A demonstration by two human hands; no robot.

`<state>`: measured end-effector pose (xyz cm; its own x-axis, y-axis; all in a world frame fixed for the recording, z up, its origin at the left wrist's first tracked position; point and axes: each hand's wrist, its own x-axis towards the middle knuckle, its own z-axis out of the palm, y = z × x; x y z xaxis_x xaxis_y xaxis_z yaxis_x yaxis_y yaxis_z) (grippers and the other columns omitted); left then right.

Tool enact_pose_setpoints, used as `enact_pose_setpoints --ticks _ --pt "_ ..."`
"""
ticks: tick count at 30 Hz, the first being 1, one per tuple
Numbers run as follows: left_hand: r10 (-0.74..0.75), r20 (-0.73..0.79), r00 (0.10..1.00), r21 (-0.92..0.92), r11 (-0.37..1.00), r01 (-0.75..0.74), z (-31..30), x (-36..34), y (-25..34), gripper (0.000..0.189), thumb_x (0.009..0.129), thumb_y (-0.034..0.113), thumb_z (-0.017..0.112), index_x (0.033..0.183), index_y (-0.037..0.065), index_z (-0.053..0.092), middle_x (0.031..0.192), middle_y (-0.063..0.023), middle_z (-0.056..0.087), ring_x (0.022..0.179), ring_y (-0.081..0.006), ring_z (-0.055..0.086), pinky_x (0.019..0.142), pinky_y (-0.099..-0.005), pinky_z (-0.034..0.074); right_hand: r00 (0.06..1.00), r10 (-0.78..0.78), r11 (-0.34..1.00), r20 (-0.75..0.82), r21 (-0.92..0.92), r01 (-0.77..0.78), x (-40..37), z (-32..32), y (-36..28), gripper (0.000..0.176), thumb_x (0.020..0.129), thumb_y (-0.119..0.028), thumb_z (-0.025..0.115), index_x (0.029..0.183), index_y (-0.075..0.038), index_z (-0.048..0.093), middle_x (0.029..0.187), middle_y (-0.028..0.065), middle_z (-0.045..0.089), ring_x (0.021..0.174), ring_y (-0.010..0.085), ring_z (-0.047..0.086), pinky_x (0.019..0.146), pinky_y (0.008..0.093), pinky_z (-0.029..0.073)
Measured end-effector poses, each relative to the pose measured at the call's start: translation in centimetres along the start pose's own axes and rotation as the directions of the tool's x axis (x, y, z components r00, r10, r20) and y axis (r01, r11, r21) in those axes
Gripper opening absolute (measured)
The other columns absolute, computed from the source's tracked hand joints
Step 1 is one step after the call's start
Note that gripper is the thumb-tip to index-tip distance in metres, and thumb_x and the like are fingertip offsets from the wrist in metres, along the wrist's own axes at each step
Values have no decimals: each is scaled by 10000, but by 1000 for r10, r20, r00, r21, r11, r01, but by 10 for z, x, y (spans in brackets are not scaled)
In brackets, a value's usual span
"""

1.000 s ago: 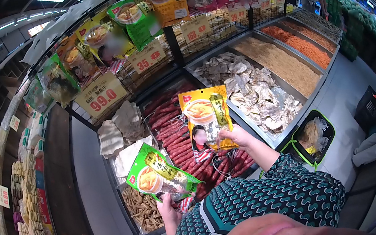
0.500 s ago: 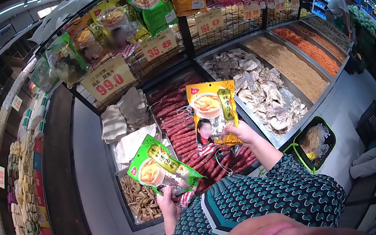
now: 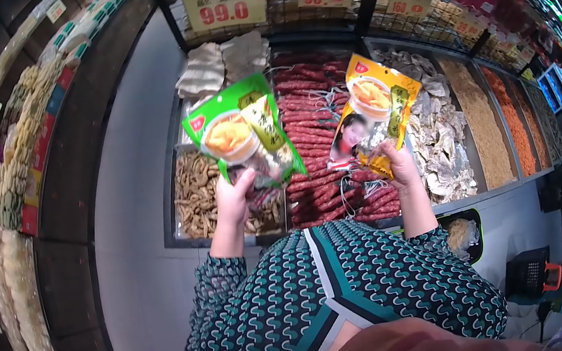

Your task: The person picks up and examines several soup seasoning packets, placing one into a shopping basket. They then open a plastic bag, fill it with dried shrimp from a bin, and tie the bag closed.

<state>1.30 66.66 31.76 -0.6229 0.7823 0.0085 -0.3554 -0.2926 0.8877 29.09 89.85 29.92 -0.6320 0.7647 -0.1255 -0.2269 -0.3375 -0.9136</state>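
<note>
My left hand grips the lower edge of a green soup mix packet, thumb on the front and fingers mostly behind it. A bowl of food is printed on it. My right hand pinches the bottom corner of a similar yellow packet, which tilts to the right. Both packets are held face-up, apart from each other, above a display of food. Between and below them lie rows of dark red sausages. Brown dried pieces fill the tray under my left hand.
Pale flat dried slabs lie at the back left. Whitish dried pieces and trays of tan and orange dried goods stand to the right. A price sign hangs behind. A basket sits on the floor at right.
My view has turned left. The green packet has come up beside the yellow one and stands more upright; the yellow packet now leans right. Both stay in my hands.
</note>
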Motion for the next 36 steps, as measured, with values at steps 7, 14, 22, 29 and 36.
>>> enact_pose_setpoints --ticks 7,14,22,29,36 --pt "102 25 994 32 994 -103 -5 62 33 359 783 77 708 1102 13 555 972 -23 626 851 -105 588 793 -265 475 999 -40 999 -13 23 40 -5 4 2 358 828 -351 677 918 -25 558 802 110 632 706 194 629 656 326 533" --pt "277 43 960 179 943 -280 11 98 51 291 738 30 725 1003 12 608 930 -29 638 825 -115 599 758 -262 486 988 -49 996 -147 69 60 -23 -18 6 280 847 -297 664 881 -37 564 779 91 619 732 207 627 693 333 528" --pt "318 169 933 4 946 -323 26 109 64 440 704 -15 736 1105 -18 554 915 -54 650 808 -153 629 686 -247 510 972 -134 987 -192 61 148 -39 -12 -2 289 819 -284 694 869 -25 576 758 97 628 702 211 632 682 340 517" --pt "-146 530 836 -196 937 288 43 40 -4 602 662 33 745 1216 10 509 1032 -71 635 900 -147 620 773 -260 504 994 -96 982 -43 -170 87 -30 43 -22 384 789 -243 727 1032 10 570 888 69 633 797 172 624 734 316 520" --pt "-275 569 775 -181 878 444 12 22 -24 636 672 67 761 1243 6 484 1172 -68 590 1076 -189 566 929 -327 444 948 61 922 314 -382 67 15 103 3 533 796 -164 699 1246 -2 465 1147 49 559 1017 136 535 879 310 447"
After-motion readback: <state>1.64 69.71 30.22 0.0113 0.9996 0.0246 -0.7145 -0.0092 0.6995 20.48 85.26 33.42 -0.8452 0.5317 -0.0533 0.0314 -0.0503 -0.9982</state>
